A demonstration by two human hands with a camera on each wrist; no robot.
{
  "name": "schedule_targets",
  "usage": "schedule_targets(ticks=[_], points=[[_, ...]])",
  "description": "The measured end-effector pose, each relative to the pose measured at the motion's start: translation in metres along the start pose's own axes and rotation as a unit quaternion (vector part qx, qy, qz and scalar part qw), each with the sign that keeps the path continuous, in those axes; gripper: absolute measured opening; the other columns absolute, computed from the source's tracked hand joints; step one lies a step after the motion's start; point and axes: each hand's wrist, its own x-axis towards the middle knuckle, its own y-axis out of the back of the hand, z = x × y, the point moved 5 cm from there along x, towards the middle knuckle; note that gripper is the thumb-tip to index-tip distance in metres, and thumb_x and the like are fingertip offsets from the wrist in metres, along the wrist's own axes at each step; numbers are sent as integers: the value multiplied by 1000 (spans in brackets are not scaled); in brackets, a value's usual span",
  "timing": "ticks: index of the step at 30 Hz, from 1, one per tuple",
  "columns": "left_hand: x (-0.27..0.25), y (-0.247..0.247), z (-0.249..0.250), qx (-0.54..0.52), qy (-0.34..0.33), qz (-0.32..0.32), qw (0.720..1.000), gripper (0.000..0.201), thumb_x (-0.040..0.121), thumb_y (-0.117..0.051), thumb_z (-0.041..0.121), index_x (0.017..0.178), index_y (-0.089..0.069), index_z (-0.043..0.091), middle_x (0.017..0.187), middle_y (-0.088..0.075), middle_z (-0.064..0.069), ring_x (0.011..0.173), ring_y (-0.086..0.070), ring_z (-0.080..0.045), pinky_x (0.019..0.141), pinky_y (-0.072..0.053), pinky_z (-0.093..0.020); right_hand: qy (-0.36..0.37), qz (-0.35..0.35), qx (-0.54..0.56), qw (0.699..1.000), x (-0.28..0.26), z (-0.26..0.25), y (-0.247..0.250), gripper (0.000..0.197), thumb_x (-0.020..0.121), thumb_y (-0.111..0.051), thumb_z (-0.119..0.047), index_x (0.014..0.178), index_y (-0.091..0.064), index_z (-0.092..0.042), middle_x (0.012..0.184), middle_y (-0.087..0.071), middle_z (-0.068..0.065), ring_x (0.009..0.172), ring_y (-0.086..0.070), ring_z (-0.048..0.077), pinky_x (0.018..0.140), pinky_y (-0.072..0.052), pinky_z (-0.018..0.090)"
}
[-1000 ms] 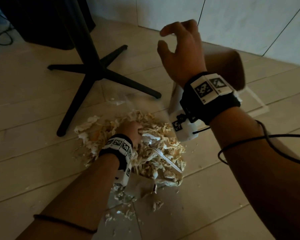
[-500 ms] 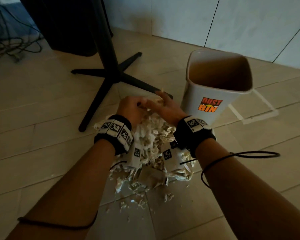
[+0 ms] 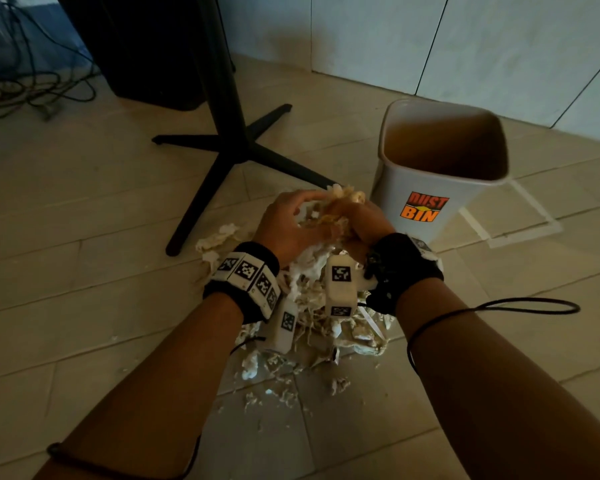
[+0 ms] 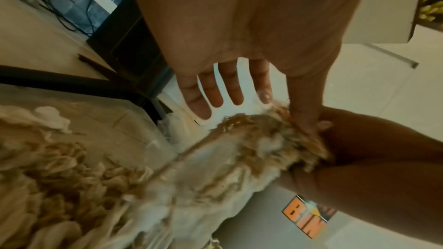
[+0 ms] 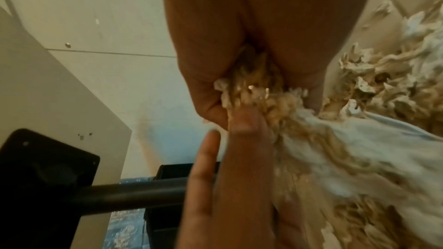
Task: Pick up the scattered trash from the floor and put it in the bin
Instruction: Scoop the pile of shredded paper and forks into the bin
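A pile of shredded pale paper trash (image 3: pixel 326 327) lies on the tiled floor under my wrists. Both hands are joined just above it around a clump of the shreds (image 3: pixel 340 200). My right hand (image 3: pixel 364 223) curls its fingers round the clump (image 5: pixel 251 90). My left hand (image 3: pixel 291 223) presses against it from the other side with fairly straight, spread fingers (image 4: pixel 225 90) and its thumb laid on the clump (image 4: pixel 263 135). The white bin (image 3: pixel 413 188), marked DUST BIN, stands upright and open-topped just right of my hands.
A black table stand with cross feet (image 3: pixel 229 150) stands close on the left of the pile. Behind it are a black box (image 3: pixel 146 46) and loose cables (image 3: pixel 32 81). White tape lines (image 3: pixel 520 216) mark the floor by the bin. Small scraps (image 3: pixel 274 396) lie nearer me.
My right hand came down from up near the bin to the pile. Both hands closed in on a clump of shreds and have lifted it slightly.
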Motion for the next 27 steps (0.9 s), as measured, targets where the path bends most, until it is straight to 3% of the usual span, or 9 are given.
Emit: schedule_targets(ticks=[4,6,10,12,14,18,20,23,27], points=[[-4,-5,-17,42,18,-86,995,106,64,-85,41,147,-20,37,155,-17,1,140,-25,-17,108,-32,-36,-22,6,-2,1000,16,2,15,73,46,-73,-27,118,-63,-16,111,-70,20,97,-68,43,86,-52,62],[-9,-18,-17,34,5,-133,991,115,63,-86,35,151,-11,33,158,-15,-1,143,-22,-17,111,-30,-37,-36,-1,-6,999,12,-1,14,73,45,-68,-24,117,-63,-14,111,-69,21,100,-66,45,89,-49,63],[-10,-22,-17,-5,46,-79,996,72,71,-83,28,134,-49,28,123,-61,3,112,-58,-12,87,-48,-23,-22,13,-46,999,-7,-15,7,51,45,-63,-21,96,-65,-13,102,-67,19,100,-64,45,91,-47,62],[-10,-20,-15,48,36,-30,998,40,73,-80,32,109,-65,24,94,-68,8,87,-64,-6,68,-44,-9,-12,26,-44,999,-15,-18,8,43,56,-59,-16,98,-64,-11,100,-66,19,96,-64,41,90,-51,53],[-10,-20,-14,69,28,3,997,25,76,-78,29,99,-69,22,85,-69,8,77,-62,-3,60,-39,-3,3,26,-22,999,-17,-17,7,30,68,-57,-11,97,-63,-11,99,-66,17,94,-64,36,83,-55,44],[-10,-17,-8,19,31,63,997,31,75,-80,20,101,-65,21,90,-72,3,81,-67,-9,68,-52,-17,46,31,23,998,-12,-12,6,12,81,-56,-4,86,-64,-12,85,-65,11,80,-64,27,67,-53,34],[-10,-16,-1,-5,25,80,996,31,75,-79,20,98,-59,22,87,-70,5,77,-66,-6,65,-53,-16,50,14,45,998,-12,-8,5,17,84,-62,-13,100,-65,-8,93,-69,14,85,-67,31,76,-56,40],[-11,-15,12,-13,5,96,995,26,78,-76,19,100,-62,19,87,-66,9,77,-62,1,67,-50,-8,30,-54,61,996,-13,-1,2,60,70,-82,-38,116,-64,-2,111,-69,24,103,-66,40,96,-50,58],[-13,-18,12,-23,-6,110,994,26,78,-75,13,103,-66,16,93,-65,9,86,-63,-6,70,-49,-7,52,-118,47,991,-22,-6,-2,64,68,-85,-28,115,-61,8,116,-63,31,108,-63,45,97,-49,56]])
